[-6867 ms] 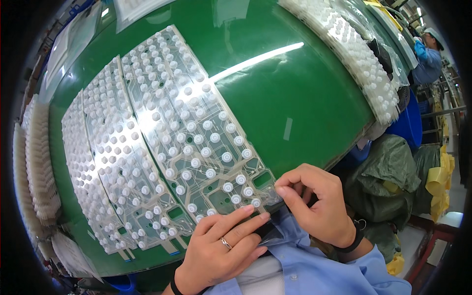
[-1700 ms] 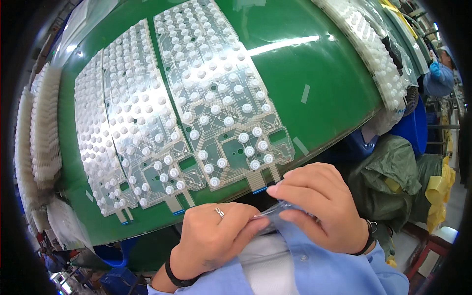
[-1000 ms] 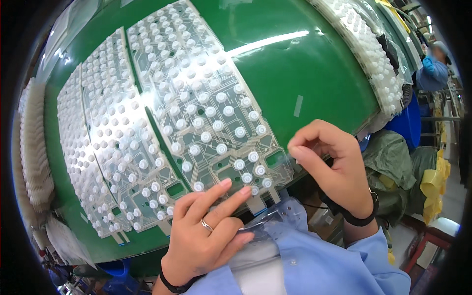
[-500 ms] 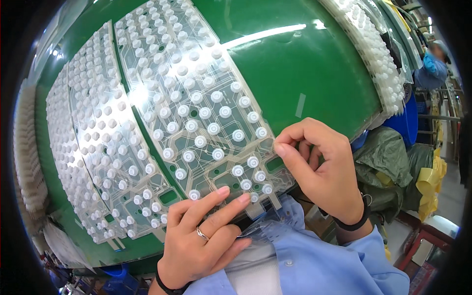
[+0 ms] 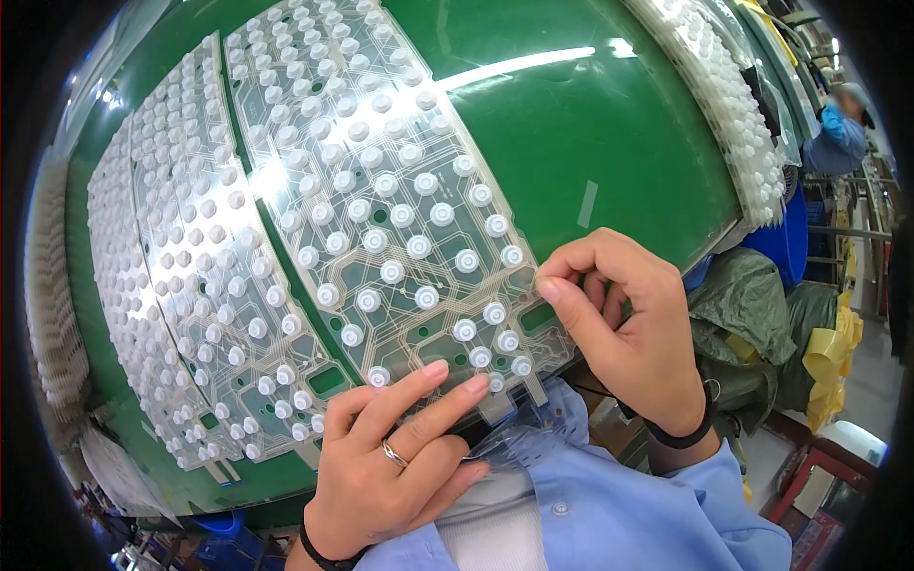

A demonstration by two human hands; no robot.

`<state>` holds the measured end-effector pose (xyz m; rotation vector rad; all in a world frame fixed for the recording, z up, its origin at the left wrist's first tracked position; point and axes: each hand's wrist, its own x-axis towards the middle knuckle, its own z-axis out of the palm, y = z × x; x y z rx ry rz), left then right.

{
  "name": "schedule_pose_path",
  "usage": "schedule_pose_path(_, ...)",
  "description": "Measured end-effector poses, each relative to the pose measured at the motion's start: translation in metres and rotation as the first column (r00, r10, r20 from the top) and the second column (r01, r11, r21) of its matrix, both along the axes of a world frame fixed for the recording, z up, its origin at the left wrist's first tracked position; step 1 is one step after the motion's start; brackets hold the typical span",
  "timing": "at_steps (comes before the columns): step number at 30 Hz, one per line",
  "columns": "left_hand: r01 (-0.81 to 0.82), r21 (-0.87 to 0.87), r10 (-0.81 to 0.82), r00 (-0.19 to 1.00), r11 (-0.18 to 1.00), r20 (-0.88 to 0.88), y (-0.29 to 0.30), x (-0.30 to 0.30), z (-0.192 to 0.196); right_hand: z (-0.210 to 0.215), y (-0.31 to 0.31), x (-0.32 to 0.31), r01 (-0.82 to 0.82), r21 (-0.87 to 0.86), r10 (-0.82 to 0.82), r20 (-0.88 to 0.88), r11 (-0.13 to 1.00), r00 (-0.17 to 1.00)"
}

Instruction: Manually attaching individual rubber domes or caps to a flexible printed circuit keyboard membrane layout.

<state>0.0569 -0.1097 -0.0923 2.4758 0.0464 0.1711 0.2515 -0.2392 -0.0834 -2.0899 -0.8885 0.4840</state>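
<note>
Clear plastic membrane sheet studded with white rubber domes (image 5: 381,219) runs away from us on green tabletop (image 5: 609,124); right hand (image 5: 628,328) fingers pinch its near-right edge, left hand (image 5: 395,457) fingers press flat on its near end.

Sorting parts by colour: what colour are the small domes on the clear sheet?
White domes on the clear sheet, seen in the head view.

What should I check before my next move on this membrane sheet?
1. Left hand steadies the near sheet: ok, fingertips press its near edge.
2. Right hand grips the sheet's right edge: ok, thumb and forefinger pinch there.
3. Sheet flat on the green table: ok, as far as shows.
4. Every white dome seated: cannot tell, glare hides some.
5. Tail tab free: cannot tell, the fingers partly cover it.
6. Neighbouring sheets apart: not ok, they overlap.
</note>
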Motion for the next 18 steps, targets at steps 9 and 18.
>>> schedule_pose_path(9,-0.001,0.004,0.001,1.0,1.0,0.007,0.0003,0.0005,-0.0006,-0.001,-0.001,0.0013,0.009,0.003,-0.009,-0.039,1.0,0.999)
schedule_pose_path(18,-0.004,0.003,0.004,1.0,1.0,0.012,0.0003,0.0005,-0.0013,-0.0011,0.0001,-0.0006,0.009,0.001,-0.009,-0.043,1.0,0.999)
